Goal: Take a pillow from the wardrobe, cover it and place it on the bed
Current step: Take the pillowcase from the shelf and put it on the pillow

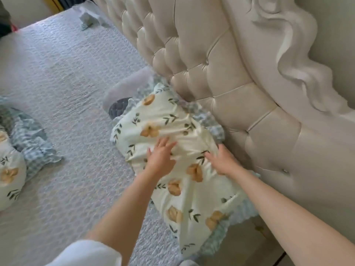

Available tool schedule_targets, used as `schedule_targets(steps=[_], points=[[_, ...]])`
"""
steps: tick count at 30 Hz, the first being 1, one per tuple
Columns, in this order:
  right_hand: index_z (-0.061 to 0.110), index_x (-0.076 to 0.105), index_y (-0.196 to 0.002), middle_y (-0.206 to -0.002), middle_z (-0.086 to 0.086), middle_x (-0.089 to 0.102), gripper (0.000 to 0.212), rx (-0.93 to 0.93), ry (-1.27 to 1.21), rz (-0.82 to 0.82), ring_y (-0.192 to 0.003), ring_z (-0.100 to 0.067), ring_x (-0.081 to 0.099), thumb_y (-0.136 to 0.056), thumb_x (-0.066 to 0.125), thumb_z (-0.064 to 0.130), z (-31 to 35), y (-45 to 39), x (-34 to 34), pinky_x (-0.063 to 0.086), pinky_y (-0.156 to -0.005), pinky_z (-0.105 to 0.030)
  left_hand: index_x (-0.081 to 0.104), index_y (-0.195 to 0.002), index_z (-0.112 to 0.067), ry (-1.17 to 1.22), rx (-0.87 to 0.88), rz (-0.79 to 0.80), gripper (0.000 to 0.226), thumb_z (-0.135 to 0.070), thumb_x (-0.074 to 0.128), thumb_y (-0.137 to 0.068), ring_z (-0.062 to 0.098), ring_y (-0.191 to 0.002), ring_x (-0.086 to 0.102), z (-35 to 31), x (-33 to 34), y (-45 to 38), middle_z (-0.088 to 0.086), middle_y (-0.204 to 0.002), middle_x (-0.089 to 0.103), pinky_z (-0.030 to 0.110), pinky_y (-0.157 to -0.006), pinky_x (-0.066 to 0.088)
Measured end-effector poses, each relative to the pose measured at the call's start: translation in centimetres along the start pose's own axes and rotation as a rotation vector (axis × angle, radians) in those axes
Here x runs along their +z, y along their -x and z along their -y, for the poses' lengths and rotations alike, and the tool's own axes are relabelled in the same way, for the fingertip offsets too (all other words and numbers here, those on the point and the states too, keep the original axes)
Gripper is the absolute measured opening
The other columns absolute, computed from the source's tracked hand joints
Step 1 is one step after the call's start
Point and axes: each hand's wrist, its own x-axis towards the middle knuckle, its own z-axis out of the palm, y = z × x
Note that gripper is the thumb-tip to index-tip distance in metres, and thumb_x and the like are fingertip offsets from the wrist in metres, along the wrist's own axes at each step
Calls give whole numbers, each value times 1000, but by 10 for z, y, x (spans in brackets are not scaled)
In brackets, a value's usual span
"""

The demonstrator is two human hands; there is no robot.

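Note:
A pillow [169, 129] in a cream cover with yellow flowers, green leaves and a blue checked frill lies on the bed [57, 73], close against the tufted headboard [211, 54]. My left hand [160, 159] rests flat on the middle of the pillow with fingers spread. My right hand [221, 162] presses on the pillow's right side, near the headboard, fingers apart. Neither hand grips the fabric. A grey pillow [124, 89] pokes out from under its far end.
A second pillow [11, 169] in the same flowered cover lies at the left edge of the bed. A small pale cloth [86, 18] sits far up the bed by the headboard. The bedspread is grey and quilted.

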Motion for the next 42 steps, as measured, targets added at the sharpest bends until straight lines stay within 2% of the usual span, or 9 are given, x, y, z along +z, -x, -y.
schedule_targets(steps=[5, 9, 14, 22, 27, 30, 32, 37, 42], points=[[14, 21, -149, -152, -14, 25, 100, 97, 42, 37, -138, -36, 30, -76, 59, 70, -24, -12, -12, 32, -111, -49, 35, -149, -26, 292, -386, -200, 63, -17, 60, -92, 18, -151, 10, 50, 66, 51, -5, -163, 16, 52, -120, 15], [14, 23, -149, -152, -14, 22, 76, -159, 199, -136, -137, -35, 27, -90, 54, 51, -24, -7, -6, 26, -112, -45, 32, -149, -15, 784, -708, -390, 69, -27, 67, -90, 27, -141, 34, 63, 89, 76, 8, -155, 34, 45, -110, 33], [12, 34, -141, -142, -17, 45, 61, -99, 71, -35, -129, -34, 43, -95, 39, 51, -22, -7, 12, 37, -105, -44, 22, -151, -28, 1371, -1008, -150, 80, -55, 62, -87, 39, -134, 41, 57, 110, 79, 10, -152, 38, 64, -101, 36], [22, 48, -117, -125, -6, 57, 68, -139, 55, -150, -117, -33, 47, -75, 39, 75, -3, 0, 9, 39, -98, -49, 52, -110, -27, 1573, -883, -280, 46, -14, 81, -76, 26, -91, 70, 48, 115, 69, 5, -111, 67, 48, -73, 59], [25, 49, -127, -121, -3, 61, 66, -293, 19, -174, -112, -30, 53, -78, 46, 70, 37, -16, -16, 43, -96, -49, 52, -127, -23, 1692, -742, -427, 57, -6, 77, -79, 28, -101, 69, 39, 88, 53, 8, -117, 68, 52, -89, 56], [25, 44, -136, -129, -7, 58, 67, -334, 48, -223, -118, -33, 51, -82, 46, 65, 60, -38, -32, 41, -101, -49, 55, -122, -24, 1671, -689, -465, 52, -11, 79, -78, 25, -98, 70, 39, 63, 32, 5, -115, 68, 46, -78, 60], [20, 35, -145, -143, -13, 47, 69, -332, 137, -265, -129, -36, 43, -88, 44, 59, 73, -59, -41, 35, -108, -47, 54, -126, -23, 1599, -605, -434, 57, -16, 80, -75, 24, -100, 69, 43, 46, 14, 5, -120, 65, 43, -74, 61], [16, 44, -137, -137, -17, 52, 60, -254, 308, -165, -124, -38, 48, -93, 35, 56, 81, -100, -53, 38, -102, -45, 28, -151, -28, 1391, -475, -291, 89, -21, 79, -78, 28, -127, 53, 60, 29, -16, 4, -144, 50, 55, -104, 44], [17, 30, -144, -143, -20, 46, 73, -63, 176, 42, -129, -41, 44, -90, 35, 66, 21, -84, -39, 35, -101, -41, 20, -144, -41, 1375, -655, 44, 99, -28, 85, -71, 30, -109, 58, 43, 74, 9, -1, -129, 55, 62, -81, 52]])
